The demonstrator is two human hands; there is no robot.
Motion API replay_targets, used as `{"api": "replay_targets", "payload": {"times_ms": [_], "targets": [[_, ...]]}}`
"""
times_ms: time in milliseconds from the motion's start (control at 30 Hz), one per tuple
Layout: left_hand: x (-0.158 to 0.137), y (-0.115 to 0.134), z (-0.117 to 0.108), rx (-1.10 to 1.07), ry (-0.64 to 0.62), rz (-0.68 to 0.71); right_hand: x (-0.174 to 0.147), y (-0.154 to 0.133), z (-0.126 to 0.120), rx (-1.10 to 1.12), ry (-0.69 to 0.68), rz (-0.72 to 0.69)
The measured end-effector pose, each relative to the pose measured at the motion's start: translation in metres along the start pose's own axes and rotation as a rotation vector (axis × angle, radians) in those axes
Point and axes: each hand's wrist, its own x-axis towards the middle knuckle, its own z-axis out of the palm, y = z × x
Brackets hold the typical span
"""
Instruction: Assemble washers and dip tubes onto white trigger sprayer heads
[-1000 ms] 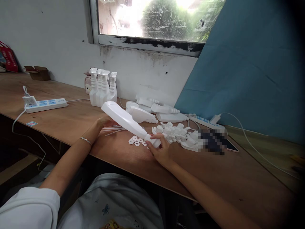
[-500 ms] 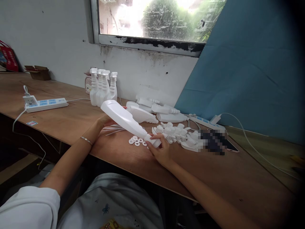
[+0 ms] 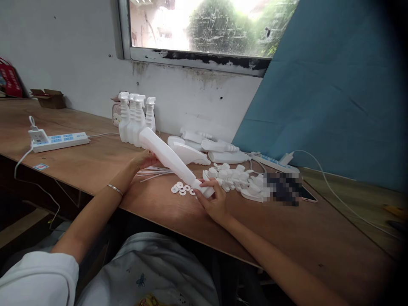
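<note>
A white spray bottle [image 3: 167, 155] is held tilted above the table, its base up to the left and its neck down to the right. My left hand [image 3: 146, 159] grips the body near the base, partly hidden behind it. At the neck, my right hand [image 3: 215, 200] has its fingers closed round the white spray head [image 3: 205, 190]. Several white washers [image 3: 182, 188] lie on the table just below the bottle. Thin white tubes [image 3: 151, 172] rest under it. Beside my right hand is a heap of white spray heads [image 3: 231, 176].
Several spray bottles with heads [image 3: 133, 121] stand upright by the wall. White bottles without heads [image 3: 208, 146] lie behind the heap. Power strips [image 3: 62, 141] sit left and right, with cables. A phone [image 3: 307, 193], partly blurred out, lies at the right. The wooden table [image 3: 178, 216] has its edge near me.
The bottle has turned about its long axis, its narrower side now showing. My left hand has shifted on the body; my right hand stays at the spray head.
</note>
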Motion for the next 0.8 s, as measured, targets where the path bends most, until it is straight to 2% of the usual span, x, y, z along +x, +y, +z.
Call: {"api": "replay_targets", "payload": {"times_ms": [67, 200, 300, 400, 500, 633, 800], "targets": [[0.002, 0.003, -0.003, -0.07, 0.09, 0.043, 0.0, 0.0, 0.0, -0.023, 0.004, -0.067], [0.005, 0.022, -0.008, -0.235, 0.428, 0.271, 0.0, -0.001, -0.001, -0.076, 0.017, -0.132], [0.007, 0.041, -0.011, -0.274, 0.545, 0.389, -0.001, -0.001, -0.002, -0.09, -0.01, -0.17], [0.011, 0.067, -0.009, -0.279, 0.598, 0.489, -0.002, -0.003, -0.003, -0.113, -0.07, -0.297], [0.019, 0.103, 0.001, -0.249, 0.598, 0.573, -0.003, -0.004, -0.004, -0.121, -0.132, -0.441], [0.034, 0.161, 0.024, -0.203, 0.59, 0.691, -0.004, -0.005, -0.006, -0.139, -0.169, -0.502], [0.063, 0.22, 0.063, 0.052, 0.586, 1.123, -0.006, -0.003, -0.004, -0.146, -0.177, -0.606]]}}
